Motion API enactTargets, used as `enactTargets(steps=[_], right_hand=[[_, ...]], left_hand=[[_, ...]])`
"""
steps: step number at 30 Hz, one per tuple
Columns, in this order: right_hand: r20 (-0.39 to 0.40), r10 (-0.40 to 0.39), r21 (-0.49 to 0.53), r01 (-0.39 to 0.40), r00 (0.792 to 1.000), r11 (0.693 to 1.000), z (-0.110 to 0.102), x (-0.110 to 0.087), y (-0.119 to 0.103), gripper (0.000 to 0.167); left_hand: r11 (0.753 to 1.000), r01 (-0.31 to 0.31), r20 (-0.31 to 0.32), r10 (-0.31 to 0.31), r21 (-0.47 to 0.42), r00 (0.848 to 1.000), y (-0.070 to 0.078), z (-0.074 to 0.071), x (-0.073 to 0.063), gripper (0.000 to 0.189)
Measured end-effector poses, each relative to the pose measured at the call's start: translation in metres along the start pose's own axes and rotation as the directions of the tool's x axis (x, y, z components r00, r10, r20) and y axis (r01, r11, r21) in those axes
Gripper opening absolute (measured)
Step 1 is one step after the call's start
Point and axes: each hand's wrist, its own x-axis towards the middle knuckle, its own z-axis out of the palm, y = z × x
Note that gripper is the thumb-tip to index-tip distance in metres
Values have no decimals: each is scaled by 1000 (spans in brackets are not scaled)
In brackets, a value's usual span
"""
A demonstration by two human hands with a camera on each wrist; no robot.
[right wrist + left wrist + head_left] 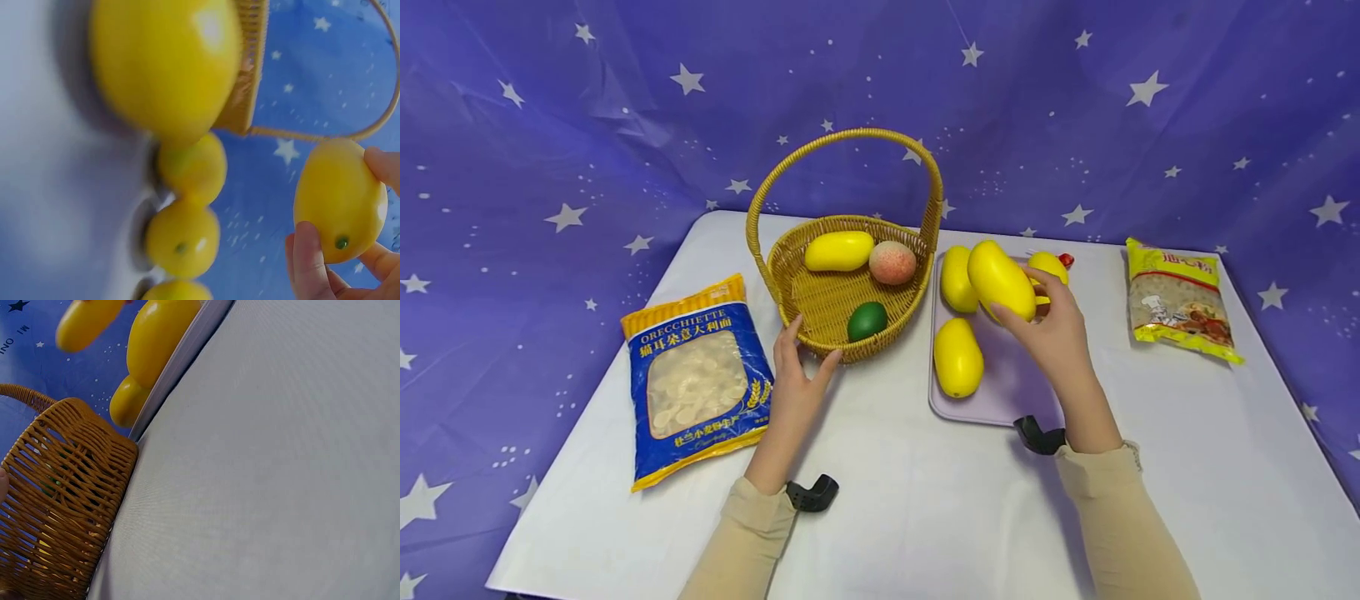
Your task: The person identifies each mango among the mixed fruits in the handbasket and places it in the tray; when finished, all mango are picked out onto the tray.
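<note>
A yellow mango (1000,279) is held in my right hand (1062,333) above the lilac tray (1007,392); the right wrist view shows the mango's green stem end between thumb and fingers. Several more mangoes, one of them (958,358) at the near left, lie on that tray. My left hand (792,383) touches the near rim of the wicker basket (816,304), thumb and fingers spread apart. Inside the basket are a yellow mango (838,251), a peach (892,262) and a green oval fruit (867,321). Most of the left hand is outside the left wrist view.
A blue and yellow bag of orecchiette pasta (696,379) lies left of the basket. On the right is a yellow-edged food packet (1183,302). A small red thing (1066,260) shows at the tray's far edge. The basket's tall handle (850,135) arches over it.
</note>
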Motion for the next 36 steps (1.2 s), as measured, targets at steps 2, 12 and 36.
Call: enactTargets(steps=[2,12,36], right_hand=[[0,15,-25,-15,1000,1000,-4,-6,8,69],[182,178,-168,-147,967,975,-16,-30,38,76],[205,212,-208,-169,955,963,4,-48,51,74]], left_hand=[[1000,4,-2,-4,5,1000,0,0,0,75],[1000,9,-14,-9,2,1000,0,0,3,75],[1000,11,6,-11,-11,1000,1,1,1,75]])
